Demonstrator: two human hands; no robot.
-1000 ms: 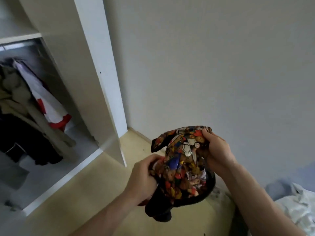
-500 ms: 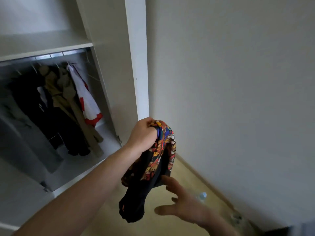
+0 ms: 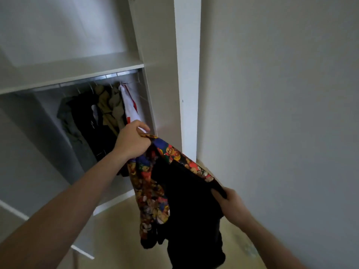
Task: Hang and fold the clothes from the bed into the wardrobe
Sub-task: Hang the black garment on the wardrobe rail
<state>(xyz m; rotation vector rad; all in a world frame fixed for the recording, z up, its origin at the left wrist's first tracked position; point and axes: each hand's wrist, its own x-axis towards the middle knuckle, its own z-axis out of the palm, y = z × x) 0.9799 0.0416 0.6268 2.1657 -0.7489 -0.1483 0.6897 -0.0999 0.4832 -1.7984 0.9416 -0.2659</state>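
Observation:
A black garment with a bright cartoon print (image 3: 174, 191) hangs stretched between my two hands in front of the white wardrobe (image 3: 186, 74). My left hand (image 3: 132, 140) grips its upper corner, raised near the open hanging compartment. My right hand (image 3: 231, 200) grips the other end lower down on the right. The garment's black part dangles toward the floor. Inside the wardrobe, several clothes (image 3: 97, 117) hang from the rail (image 3: 108, 76): dark ones, an olive one and a white and red one.
A white shelf (image 3: 77, 68) sits above the rail. The wardrobe's side panel stands against the grey wall (image 3: 281, 113) on the right. Pale wooden floor (image 3: 120, 230) lies below. A low white board crosses the bottom left.
My view has lifted toward the wardrobe. My right hand, open and empty half a second ago, now grips the garment's lower end, and the cloth is spread between both hands.

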